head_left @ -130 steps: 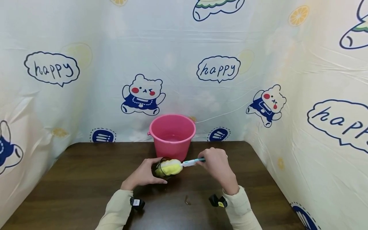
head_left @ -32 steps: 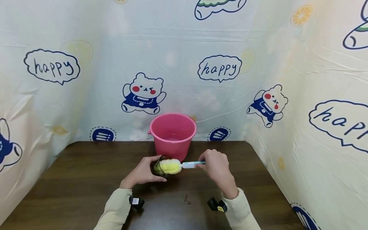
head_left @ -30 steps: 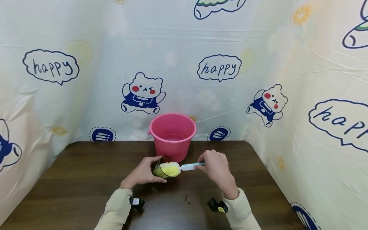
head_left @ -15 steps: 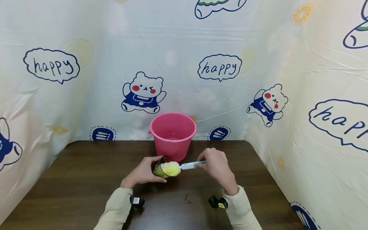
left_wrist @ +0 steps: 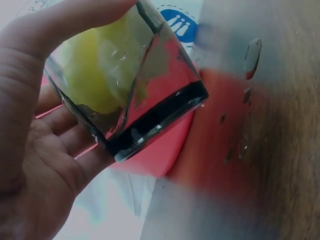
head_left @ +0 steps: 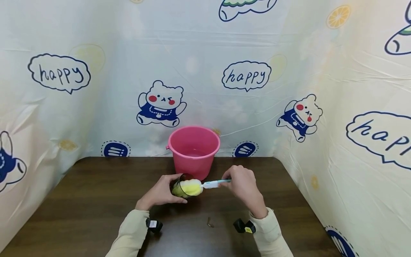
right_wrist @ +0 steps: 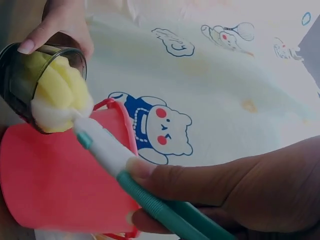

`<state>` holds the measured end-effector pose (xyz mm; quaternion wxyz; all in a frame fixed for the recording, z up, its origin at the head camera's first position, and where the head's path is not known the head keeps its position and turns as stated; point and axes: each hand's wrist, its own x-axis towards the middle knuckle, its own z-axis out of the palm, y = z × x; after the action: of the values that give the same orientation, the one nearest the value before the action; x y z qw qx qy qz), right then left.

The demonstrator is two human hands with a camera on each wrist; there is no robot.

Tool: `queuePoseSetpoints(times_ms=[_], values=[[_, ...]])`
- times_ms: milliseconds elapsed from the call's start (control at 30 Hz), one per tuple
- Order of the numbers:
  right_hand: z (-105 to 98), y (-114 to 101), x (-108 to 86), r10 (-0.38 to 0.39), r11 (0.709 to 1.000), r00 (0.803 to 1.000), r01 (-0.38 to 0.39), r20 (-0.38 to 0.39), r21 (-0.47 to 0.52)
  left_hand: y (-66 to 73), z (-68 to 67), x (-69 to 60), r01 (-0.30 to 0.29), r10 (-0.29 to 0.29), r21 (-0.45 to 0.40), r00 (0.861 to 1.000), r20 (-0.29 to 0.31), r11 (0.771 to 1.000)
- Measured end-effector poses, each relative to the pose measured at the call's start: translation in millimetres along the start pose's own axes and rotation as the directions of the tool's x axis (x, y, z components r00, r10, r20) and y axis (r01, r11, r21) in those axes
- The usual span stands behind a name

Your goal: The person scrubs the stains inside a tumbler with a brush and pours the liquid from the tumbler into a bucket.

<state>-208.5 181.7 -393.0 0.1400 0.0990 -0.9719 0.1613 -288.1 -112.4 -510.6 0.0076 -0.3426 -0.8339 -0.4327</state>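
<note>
My left hand (head_left: pixel 160 192) grips a dark, see-through glass (left_wrist: pixel 155 120), tilted with its mouth toward the right. A yellow and white sponge head (right_wrist: pixel 60 95) sits partly inside the glass, its end sticking out of the mouth. From it runs a white and teal handle (right_wrist: pixel 107 147), which my right hand (head_left: pixel 244 185) pinches between thumb and fingers. In the left wrist view the sponge shows yellow through the wet glass wall. Some of my right fingers are hidden behind the handle and hand.
A pink bucket (head_left: pixel 193 162) stands just behind the glass at the back of the brown table (head_left: pixel 96 200). A small puddle (head_left: pixel 210 222) lies nearer the front, and drops (left_wrist: pixel 244 145) dot the wood. Patterned cloth (head_left: pixel 205 46) hangs behind and at the sides.
The sponge has shifted slightly in the glass's mouth, and its handle lies a little more level than half a second ago. Both hands keep their holds in nearly the same places.
</note>
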Motion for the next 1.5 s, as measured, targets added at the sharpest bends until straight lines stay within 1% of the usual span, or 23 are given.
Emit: queuePoseSetpoints(times_ms=[67, 167, 267, 333, 400, 500, 600, 667, 767, 867, 933, 1000, 1100, 1167, 1300, 1400, 1500], values=[[-0.7, 0.8, -1.2, -0.002, 1.000, 1.000, 0.002, -0.022, 0.003, 0.2, 1.8, -0.1, -0.006, 0.006, -0.008, 1.000, -0.001, 1.000], [-1.3, 2.2, -2.4, 0.016, 1.000, 0.998, -0.017, -0.057, -0.012, -1.0, 3.7, 1.0, -0.012, 0.012, -0.026, 1.000, -0.011, 1.000], [-1.9, 3.2, -3.6, 0.022, 0.999, 0.999, -0.024, -0.048, -0.042, -2.1, 3.8, 1.4, 0.005, -0.005, -0.012, 1.000, -0.009, 1.000], [-3.3, 3.1, -4.2, 0.004, 0.999, 1.000, -0.005, -0.029, -0.048, -2.2, 3.2, 1.7, 0.013, -0.013, 0.002, 1.000, -0.003, 1.000], [-4.3, 2.7, -4.6, -0.019, 0.999, 1.000, 0.019, -0.014, -0.039, -1.8, 2.2, 1.1, 0.023, -0.023, 0.005, 1.000, 0.002, 1.000], [-4.6, 2.0, -3.8, -0.032, 0.999, 0.999, 0.032, -0.028, -0.006, -2.1, 1.7, 0.8, 0.015, -0.015, -0.008, 1.000, -0.005, 1.000], [-3.2, 2.2, -1.5, -0.012, 1.000, 0.998, 0.012, -0.060, 0.003, -2.6, 1.5, 1.1, 0.006, -0.006, -0.019, 1.000, -0.015, 1.000], [-2.6, 2.4, -0.5, 0.011, 1.000, 0.998, -0.012, -0.068, -0.011, -3.1, 1.7, 1.3, 0.002, -0.003, -0.021, 1.000, -0.011, 1.000], [-2.6, 2.1, -0.4, 0.022, 0.999, 0.999, -0.024, -0.044, -0.042, -3.7, 1.5, 1.4, -0.004, 0.004, -0.007, 1.000, -0.012, 1.000], [-3.9, 0.2, -1.9, -0.004, 0.999, 1.000, 0.004, -0.005, -0.046, -4.2, 1.0, 0.9, 0.001, -0.001, 0.006, 1.000, -0.014, 1.000], [-4.6, -1.2, -3.2, -0.031, 0.999, 1.000, 0.031, -0.003, -0.031, -4.7, 0.6, 0.8, 0.002, -0.002, 0.008, 1.000, -0.016, 1.000], [-4.9, -2.6, -3.9, -0.040, 0.999, 0.999, 0.039, -0.025, -0.021, -5.1, 0.4, 0.6, 0.006, -0.007, -0.008, 1.000, -0.014, 1.000], [-3.9, -3.3, -3.1, -0.026, 0.999, 0.997, 0.025, -0.073, -0.023, -5.3, -1.0, 0.7, 0.012, -0.012, -0.027, 1.000, -0.017, 1.000], [-3.5, -3.3, -2.2, -0.012, 0.999, 0.996, 0.010, -0.084, -0.035, -4.9, -1.7, 0.9, 0.016, -0.017, -0.035, 1.000, -0.018, 0.999], [-3.7, -2.8, -1.3, -0.006, 0.999, 0.999, 0.003, -0.044, -0.050, -3.4, -2.5, 0.8, 0.025, -0.025, -0.012, 0.999, -0.026, 1.000], [-3.7, -2.5, -1.5, -0.023, 0.999, 1.000, 0.022, -0.004, -0.035, -3.1, -2.2, 0.1, 0.025, -0.025, 0.011, 1.000, -0.014, 1.000], [-2.9, -2.7, -1.4, -0.042, 0.999, 0.999, 0.042, -0.013, -0.015, -4.7, -1.2, 0.3, 0.001, -0.001, 0.017, 1.000, -0.007, 1.000]])
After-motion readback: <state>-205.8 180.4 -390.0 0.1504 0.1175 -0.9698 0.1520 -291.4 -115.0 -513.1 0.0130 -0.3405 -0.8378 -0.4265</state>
